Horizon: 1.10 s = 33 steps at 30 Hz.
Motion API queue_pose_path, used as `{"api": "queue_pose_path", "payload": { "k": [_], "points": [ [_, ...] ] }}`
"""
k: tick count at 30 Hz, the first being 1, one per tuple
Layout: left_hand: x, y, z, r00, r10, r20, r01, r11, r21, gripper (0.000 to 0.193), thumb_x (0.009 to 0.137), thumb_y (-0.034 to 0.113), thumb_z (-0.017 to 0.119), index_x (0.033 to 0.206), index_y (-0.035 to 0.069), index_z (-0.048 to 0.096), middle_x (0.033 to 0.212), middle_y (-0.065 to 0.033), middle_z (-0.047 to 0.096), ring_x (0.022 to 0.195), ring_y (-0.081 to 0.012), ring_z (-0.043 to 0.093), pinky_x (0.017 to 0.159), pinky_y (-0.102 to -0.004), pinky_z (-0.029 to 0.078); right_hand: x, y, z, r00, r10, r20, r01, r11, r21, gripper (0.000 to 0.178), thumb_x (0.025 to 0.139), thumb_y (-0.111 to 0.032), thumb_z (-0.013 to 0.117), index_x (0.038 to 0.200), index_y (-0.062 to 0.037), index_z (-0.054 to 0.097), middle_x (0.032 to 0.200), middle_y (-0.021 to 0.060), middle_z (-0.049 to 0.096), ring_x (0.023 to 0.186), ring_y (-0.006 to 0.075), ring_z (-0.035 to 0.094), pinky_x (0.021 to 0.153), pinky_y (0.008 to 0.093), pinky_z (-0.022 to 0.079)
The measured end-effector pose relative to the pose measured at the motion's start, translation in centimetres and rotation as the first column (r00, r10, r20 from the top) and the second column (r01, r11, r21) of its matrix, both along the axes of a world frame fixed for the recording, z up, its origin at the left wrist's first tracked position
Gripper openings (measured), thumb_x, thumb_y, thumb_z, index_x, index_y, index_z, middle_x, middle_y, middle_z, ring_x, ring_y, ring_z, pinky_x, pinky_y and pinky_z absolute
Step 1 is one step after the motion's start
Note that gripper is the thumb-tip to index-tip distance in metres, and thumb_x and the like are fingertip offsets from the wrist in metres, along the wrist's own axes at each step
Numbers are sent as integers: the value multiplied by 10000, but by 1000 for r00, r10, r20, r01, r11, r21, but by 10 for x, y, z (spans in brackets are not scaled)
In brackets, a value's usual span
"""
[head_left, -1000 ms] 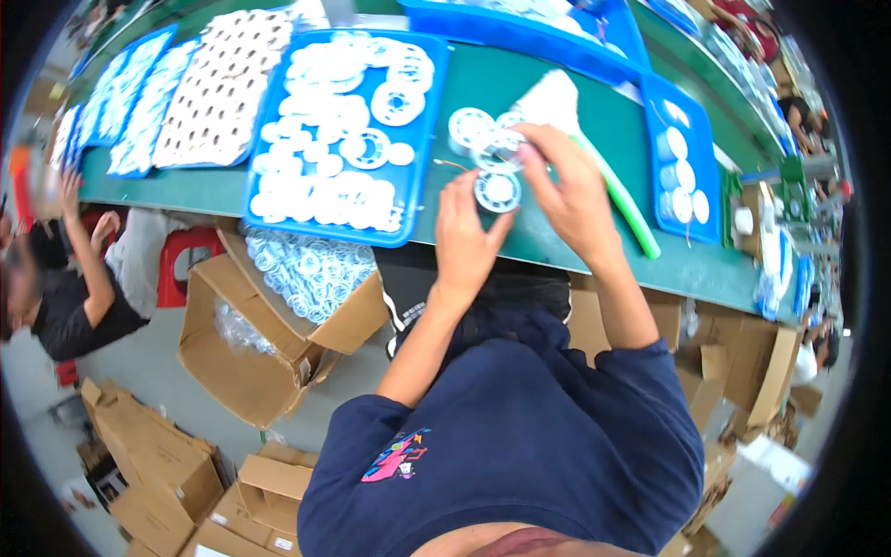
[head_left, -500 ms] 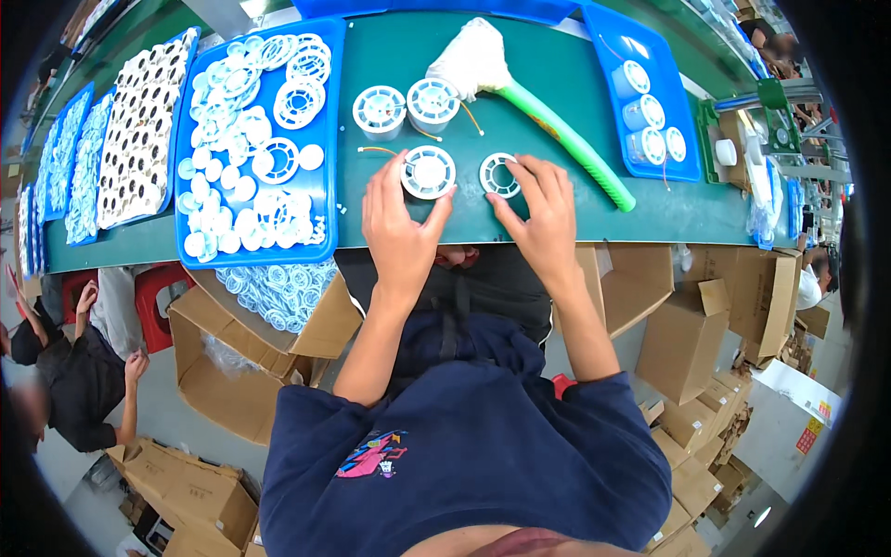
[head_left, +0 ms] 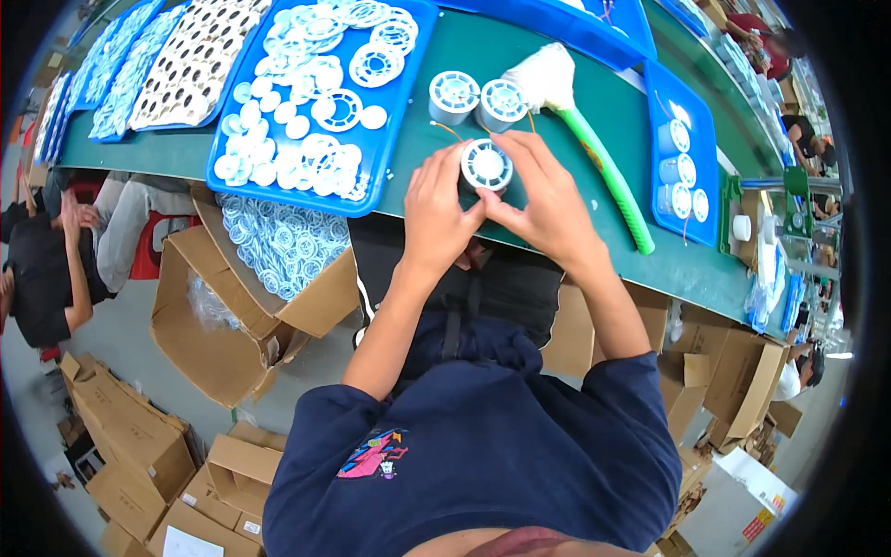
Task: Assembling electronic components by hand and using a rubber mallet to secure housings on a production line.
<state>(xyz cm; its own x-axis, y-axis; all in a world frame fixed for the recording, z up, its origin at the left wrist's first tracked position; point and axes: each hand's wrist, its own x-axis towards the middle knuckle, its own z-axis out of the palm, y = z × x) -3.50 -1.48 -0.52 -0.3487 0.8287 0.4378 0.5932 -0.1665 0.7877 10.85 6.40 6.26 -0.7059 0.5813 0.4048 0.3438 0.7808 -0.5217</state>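
A white round plastic housing [head_left: 486, 165] with a slotted top stands upright near the table's front edge, with a thin wire beside it. My left hand [head_left: 436, 206] is closed around its left side. From the right, my right hand [head_left: 540, 197] grips the same housing, fingers at its far side and thumb at the near rim. Just behind stand two similar housings, a left one [head_left: 454, 97] and a right one [head_left: 502, 104], both with slotted tops and wires. A mallet [head_left: 605, 174] with a green handle and a white-wrapped head lies to their right.
At the left, a blue tray [head_left: 379, 190] holds loose white rings and discs. A smaller blue tray [head_left: 713, 148] at the right holds several housings. An open cardboard box [head_left: 320, 302] full of clear plastic parts stands below the table edge. Another person [head_left: 46, 269] sits at the left.
My right hand has brought the slotted ring leftward onto the housing by my left hand, so both hands now meet there. The whole view has turned and shifted.
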Motion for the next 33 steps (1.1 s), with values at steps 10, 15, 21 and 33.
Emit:
{"api": "queue_pose_path", "payload": {
  "k": [10,15,21,33],
  "points": [
    [8,-2,9,998,46,50,-49,998,50,687,792,198,849,1385,29,546,1263,-180,653,1153,-380,633,934,-468,495,0,-4,11,998,19,65,-16,998,-57,552,804,-129,812,1287,18,590,1242,198,626,1101,400,645,917,442,552],
    [7,-3,5,1000,13,6,-13,999,48,668,841,223,834,1401,24,528,1289,-200,638,1161,-393,630,954,-472,501,22,9,18,984,-149,96,139,985,104,569,856,-196,798,1348,1,590,1349,226,608,1272,402,568,1103,472,454],
    [14,-2,20,941,-170,291,193,980,-52,629,868,220,809,1401,35,530,1317,-206,624,1189,-400,621,1020,-466,481,83,61,-39,742,-602,295,503,791,348,453,955,-264,736,1339,-59,610,1272,189,636,1084,400,642,890,464,543],
    [7,2,18,913,-291,286,316,948,-44,682,858,175,800,1472,51,532,1286,-170,489,1211,-335,548,994,-404,477,128,-55,43,839,-462,287,541,655,-527,427,1124,-296,455,1464,-63,567,672,3,504,617,80,472,534,274,389]
  ]
}}
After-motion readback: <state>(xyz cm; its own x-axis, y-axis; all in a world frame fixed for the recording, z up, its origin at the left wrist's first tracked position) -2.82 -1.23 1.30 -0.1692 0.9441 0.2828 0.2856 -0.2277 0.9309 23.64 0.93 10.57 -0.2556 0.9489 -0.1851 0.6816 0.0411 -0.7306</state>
